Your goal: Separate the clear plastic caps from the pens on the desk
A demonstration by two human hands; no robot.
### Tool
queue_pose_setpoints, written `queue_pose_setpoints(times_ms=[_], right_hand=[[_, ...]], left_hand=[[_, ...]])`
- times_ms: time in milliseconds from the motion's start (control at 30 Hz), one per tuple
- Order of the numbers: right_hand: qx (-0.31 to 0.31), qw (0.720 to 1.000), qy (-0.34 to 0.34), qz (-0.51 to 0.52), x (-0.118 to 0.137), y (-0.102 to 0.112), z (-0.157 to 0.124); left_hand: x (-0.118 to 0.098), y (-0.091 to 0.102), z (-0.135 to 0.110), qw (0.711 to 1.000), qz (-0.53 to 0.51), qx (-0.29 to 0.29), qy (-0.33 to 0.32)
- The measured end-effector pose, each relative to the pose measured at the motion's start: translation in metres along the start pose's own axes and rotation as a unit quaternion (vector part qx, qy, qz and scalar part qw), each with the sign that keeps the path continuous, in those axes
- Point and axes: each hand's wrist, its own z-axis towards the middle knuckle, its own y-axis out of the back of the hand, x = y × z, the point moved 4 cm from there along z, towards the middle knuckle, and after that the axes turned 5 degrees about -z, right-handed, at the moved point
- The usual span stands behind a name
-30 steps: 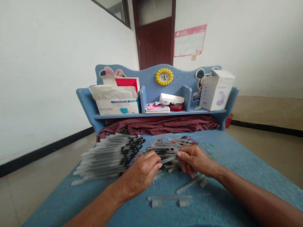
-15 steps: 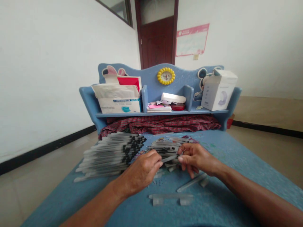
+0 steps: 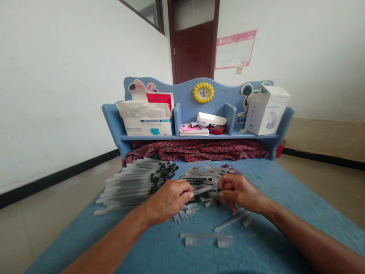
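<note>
My left hand (image 3: 174,198) pinches a translucent pen barrel (image 3: 203,190) between thumb and fingers, its far end pointing right. My right hand (image 3: 241,192) is closed on a small black pen plug (image 3: 219,190), held just off the barrel's end. Left of my hands lies a big stack of frosted pens (image 3: 128,186) with black ends (image 3: 164,175). Behind the held barrel is a looser pile of pen parts (image 3: 199,174), partly hidden by my hands. One clear pen tube (image 3: 230,221) lies slantwise below my right hand.
Nearer me, another clear tube (image 3: 207,236) lies by two short frosted pieces (image 3: 191,242) on the blue table (image 3: 273,243). Small clear tips (image 3: 181,217) are scattered near my left hand. At the back, a blue shelf (image 3: 205,137) holds boxes above a bunched checked cloth (image 3: 196,150).
The black plug in my right hand has come slightly away from the barrel's end. My left hand still grips the barrel. The whole view has shifted a little.
</note>
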Motion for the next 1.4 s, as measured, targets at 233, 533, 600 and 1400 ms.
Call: queue_pose_setpoints(times_ms=[233,533,600,1400], right_hand=[[-0.011,0.999,0.013,-0.052,0.001,-0.004,0.001],[-0.012,0.999,0.031,-0.042,0.008,-0.002,-0.002],[-0.034,0.999,0.029,-0.023,0.009,0.011,-0.002],[-0.007,0.835,0.25,-0.489,0.043,-0.027,-0.022]], left_hand=[[0.001,-0.006,0.002,0.998,0.053,0.0,-0.042],[-0.001,-0.004,0.004,0.998,0.042,0.028,-0.036],[0.008,0.005,0.002,0.998,0.013,0.053,0.015],[-0.024,-0.003,-0.008,0.993,0.071,0.045,-0.082]])
